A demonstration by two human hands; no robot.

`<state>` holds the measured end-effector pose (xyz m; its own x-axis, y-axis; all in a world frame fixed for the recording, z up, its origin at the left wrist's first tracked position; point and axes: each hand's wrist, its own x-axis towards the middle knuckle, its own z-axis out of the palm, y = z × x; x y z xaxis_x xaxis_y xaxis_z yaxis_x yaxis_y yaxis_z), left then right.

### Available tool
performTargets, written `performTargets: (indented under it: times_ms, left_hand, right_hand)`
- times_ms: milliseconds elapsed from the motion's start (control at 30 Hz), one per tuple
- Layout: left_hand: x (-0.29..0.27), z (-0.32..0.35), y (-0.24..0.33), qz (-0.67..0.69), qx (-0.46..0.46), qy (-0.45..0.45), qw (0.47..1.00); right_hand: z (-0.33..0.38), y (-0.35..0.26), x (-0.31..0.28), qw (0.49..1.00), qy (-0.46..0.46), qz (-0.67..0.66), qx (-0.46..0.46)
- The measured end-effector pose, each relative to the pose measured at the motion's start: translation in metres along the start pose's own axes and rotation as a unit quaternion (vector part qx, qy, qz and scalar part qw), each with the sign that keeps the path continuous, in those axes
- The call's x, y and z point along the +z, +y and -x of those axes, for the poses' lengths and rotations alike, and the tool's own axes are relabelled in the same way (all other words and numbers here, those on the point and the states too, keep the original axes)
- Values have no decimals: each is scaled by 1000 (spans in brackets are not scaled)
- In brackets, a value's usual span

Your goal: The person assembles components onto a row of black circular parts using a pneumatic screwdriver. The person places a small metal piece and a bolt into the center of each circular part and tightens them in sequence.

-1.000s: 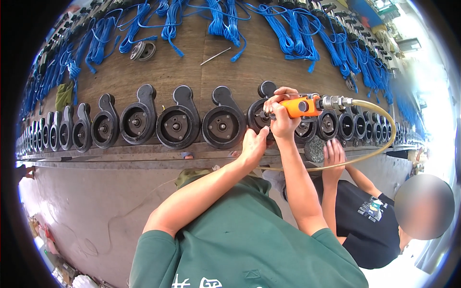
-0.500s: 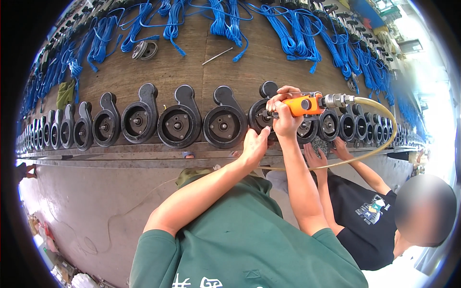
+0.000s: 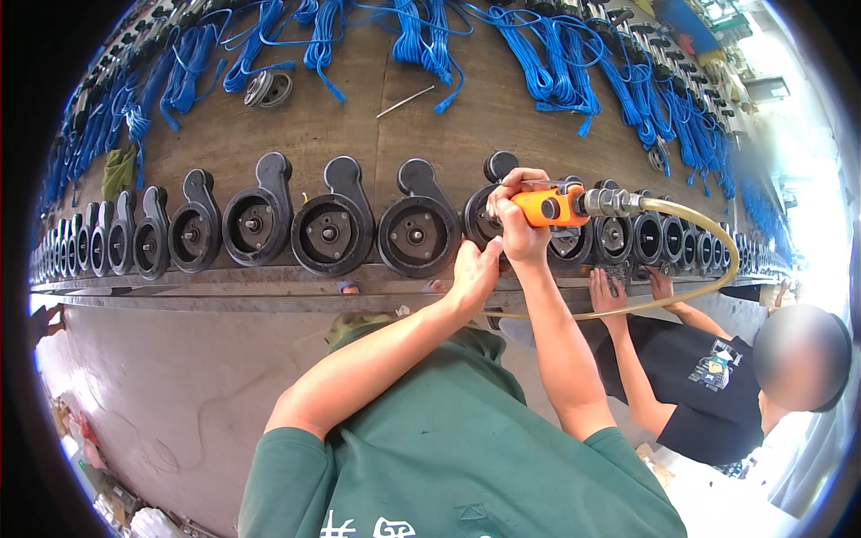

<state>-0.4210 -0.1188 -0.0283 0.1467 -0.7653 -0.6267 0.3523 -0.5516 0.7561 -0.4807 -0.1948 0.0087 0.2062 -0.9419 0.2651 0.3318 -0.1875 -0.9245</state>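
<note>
An orange air-powered driver (image 3: 538,208) is gripped in my right hand (image 3: 520,215), its clear hose trailing from the metal fitting at the back. The tool points left over a round black housing (image 3: 475,222) with a rounded arm at its top. My hand hides much of this housing and the driver's tip. At the housing's lower edge, my left hand (image 3: 477,271) has its fingers closed around the rim. Directly left stands another black housing (image 3: 417,235) of the same shape, with a shaft and small screws inside its open face.
Similar housings line the bench's near edge on both sides. Bundled blue cables (image 3: 421,40) lie along the far side. A thin metal rod (image 3: 405,101) and grey metal discs (image 3: 268,89) rest on the wood. At right, a co-worker's hands (image 3: 608,291) are at the bench edge.
My right hand and the driver have shifted slightly left, while my left hand stays at the rim. The co-worker has moved to the right, hands included.
</note>
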Motion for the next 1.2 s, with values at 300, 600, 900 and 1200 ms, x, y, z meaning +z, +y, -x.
performTargets:
  times_ms: [300,600,900,1200]
  left_hand:
    - [-2,11,13,40,-8,-26,999]
    - [5,-2,-1,7,-7,-1,1000]
    - [-35,47,53,-317,154,-215,911]
    - [21,-3,93,-556,504,-98,653]
  right_hand:
    - [3,6,6,998,-10,69,-2]
    - [-7,-5,7,998,16,56,-4]
    - [27,-82,-55,984,124,39,-121]
    - [87,-81,-130,963,232,79,-115]
